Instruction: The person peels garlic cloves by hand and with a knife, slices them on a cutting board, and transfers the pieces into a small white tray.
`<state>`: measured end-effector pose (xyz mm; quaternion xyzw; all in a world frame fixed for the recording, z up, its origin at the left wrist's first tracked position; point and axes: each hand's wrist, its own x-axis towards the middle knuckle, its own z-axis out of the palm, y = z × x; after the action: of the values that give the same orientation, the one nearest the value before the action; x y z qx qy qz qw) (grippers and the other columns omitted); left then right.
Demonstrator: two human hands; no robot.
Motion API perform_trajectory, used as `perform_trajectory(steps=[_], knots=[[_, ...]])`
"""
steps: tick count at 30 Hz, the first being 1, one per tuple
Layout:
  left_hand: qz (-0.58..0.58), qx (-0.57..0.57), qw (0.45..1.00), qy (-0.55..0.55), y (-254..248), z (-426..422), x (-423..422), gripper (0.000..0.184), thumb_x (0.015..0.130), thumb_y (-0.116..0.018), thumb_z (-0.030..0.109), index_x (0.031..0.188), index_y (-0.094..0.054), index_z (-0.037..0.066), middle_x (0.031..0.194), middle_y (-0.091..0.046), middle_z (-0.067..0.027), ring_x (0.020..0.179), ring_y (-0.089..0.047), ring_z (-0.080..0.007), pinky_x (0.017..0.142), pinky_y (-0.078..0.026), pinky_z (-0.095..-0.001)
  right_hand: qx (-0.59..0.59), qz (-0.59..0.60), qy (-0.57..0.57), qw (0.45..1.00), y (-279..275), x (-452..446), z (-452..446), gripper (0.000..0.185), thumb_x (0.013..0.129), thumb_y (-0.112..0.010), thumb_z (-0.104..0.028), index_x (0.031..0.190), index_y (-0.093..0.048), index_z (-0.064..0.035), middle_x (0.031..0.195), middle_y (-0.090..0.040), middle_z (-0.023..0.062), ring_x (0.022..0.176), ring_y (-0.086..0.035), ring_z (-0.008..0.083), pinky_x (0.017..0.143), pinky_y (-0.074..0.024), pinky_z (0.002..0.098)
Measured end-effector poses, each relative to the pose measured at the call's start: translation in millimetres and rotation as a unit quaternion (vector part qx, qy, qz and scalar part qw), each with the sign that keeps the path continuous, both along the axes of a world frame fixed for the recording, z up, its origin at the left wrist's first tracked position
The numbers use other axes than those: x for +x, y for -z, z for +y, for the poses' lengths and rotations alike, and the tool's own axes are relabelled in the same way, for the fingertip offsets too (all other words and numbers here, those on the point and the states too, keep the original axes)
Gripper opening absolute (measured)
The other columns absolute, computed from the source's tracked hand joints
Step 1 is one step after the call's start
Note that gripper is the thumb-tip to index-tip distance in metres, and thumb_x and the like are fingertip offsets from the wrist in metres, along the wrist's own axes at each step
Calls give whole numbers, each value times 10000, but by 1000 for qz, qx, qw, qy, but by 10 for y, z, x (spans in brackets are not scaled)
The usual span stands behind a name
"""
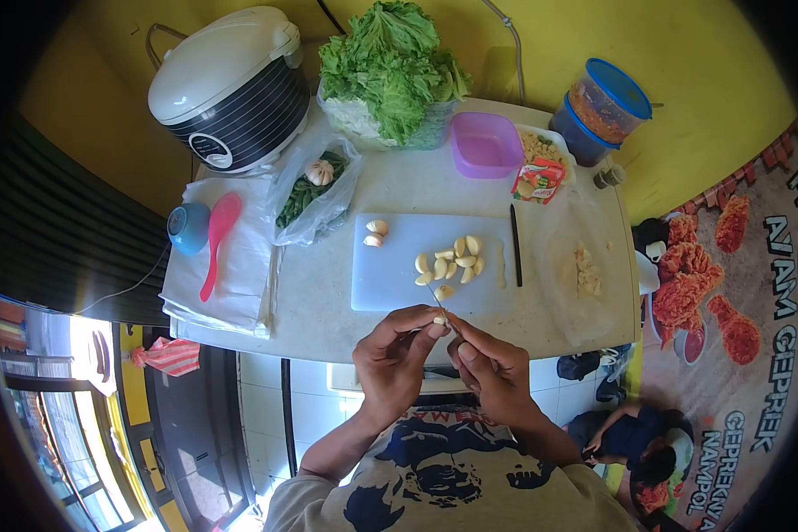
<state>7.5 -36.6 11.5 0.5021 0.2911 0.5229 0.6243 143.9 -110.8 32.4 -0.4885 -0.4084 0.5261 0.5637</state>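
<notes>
Over the front edge of the table, my left hand (392,355) pinches a garlic clove (440,320) between thumb and fingertips. My right hand (492,359) is closed beside it, fingertips at the same clove, with a thin blade (435,297) pointing up and away between the hands; its handle is hidden in my fingers. Just beyond, a white cutting board (390,275) lies flat. Several peeled cloves (465,257) are grouped on its right half, and a few cloves with some skin (375,232) sit at its upper left.
Behind the board stand a rice cooker (230,89), lettuce (395,71) in a container and a purple tub (487,144). A bag of greens (315,191) and a pink rice paddle (220,244) are left. Garlic skins (588,273) lie right, beyond a black stick (516,246). A person (634,439) sits lower right.
</notes>
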Motion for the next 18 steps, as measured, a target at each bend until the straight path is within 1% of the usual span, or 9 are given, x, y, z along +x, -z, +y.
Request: perform_trajectory(steps=[2,3,5,6,8,13,14,15,18], knots=[[-4,-11,1000,7,-14,5,-7,191,935,-657,-96,1124,-663,-65,1103,-708,-155,1024,-695,-204,943,-575,-348,-52,59,-16,997,-37,21,5,412,1086,-495,-151,1486,-509,-55,857,-538,-24,669,-390,25,597,-351,185],[-9,-22,1000,15,-19,11,-11,194,933,-663,-92,1125,-666,-62,1102,-709,-153,1018,-697,-203,942,-576,-349,-52,59,-15,997,-40,35,9,412,1086,-495,-151,1486,-509,-55,857,-538,-24,669,-390,25,597,-351,185],[-9,-34,999,21,-15,23,-17,196,933,-664,-91,1126,-666,-60,1100,-709,-150,1012,-698,-199,940,-575,-346,-84,118,-21,989,-44,56,16,411,1084,-498,-153,1481,-514,-48,853,-537,-17,681,-400,33,617,-366,192],[-8,-45,999,28,-14,26,-21,197,933,-665,-90,1127,-667,-58,1099,-709,-147,1005,-699,-196,937,-575,-343,-84,118,-22,989,-40,43,17,411,1084,-498,-153,1481,-514,-48,853,-537,-17,681,-400,33,617,-366,192],[-12,-34,999,23,-15,28,-15,196,935,-662,-91,1128,-666,-60,1096,-709,-143,1006,-698,-193,934,-572,-340,2,-63,2,998,-25,1,25,412,1073,-512,-127,1475,-518,-36,849,-537,-4,713,-428,54,664,-395,210],[-6,-16,1000,-3,43,7,-3,190,933,-659,-100,1120,-667,-63,1084,-706,-131,1004,-693,-182,926,-566,-328,27,-82,6,996,29,-19,23,419,1058,-524,-85,1473,-514,-26,857,-540,15,763,-465,87,726,-420,240],[-3,3,1000,0,66,8,-13,211,928,-669,-96,1136,-671,-61,1120,-693,-133,1034,-681,-183,924,-572,-316,36,-93,5,995,45,-16,21,422,1054,-527,-75,1473,-512,-24,864,-544,20,776,-473,93,738,-424,248],[0,22,1000,3,76,11,-17,231,924,-679,-93,1152,-675,-59,1156,-681,-134,1064,-670,-184,923,-578,-304,37,-93,5,995,50,-17,26,422,1054,-527,-75,1473,-512,-24,864,-544,20,776,-473,93,738,-424,248],[14,39,999,-9,51,9,-13,216,925,-683,-85,1139,-687,-57,1140,-693,-134,1057,-672,-179,923,-577,-301,56,-89,11,994,43,-23,22,422,1064,-512,-88,1482,-506,-33,865,-541,8,747,-447,72,697,-408,226]])
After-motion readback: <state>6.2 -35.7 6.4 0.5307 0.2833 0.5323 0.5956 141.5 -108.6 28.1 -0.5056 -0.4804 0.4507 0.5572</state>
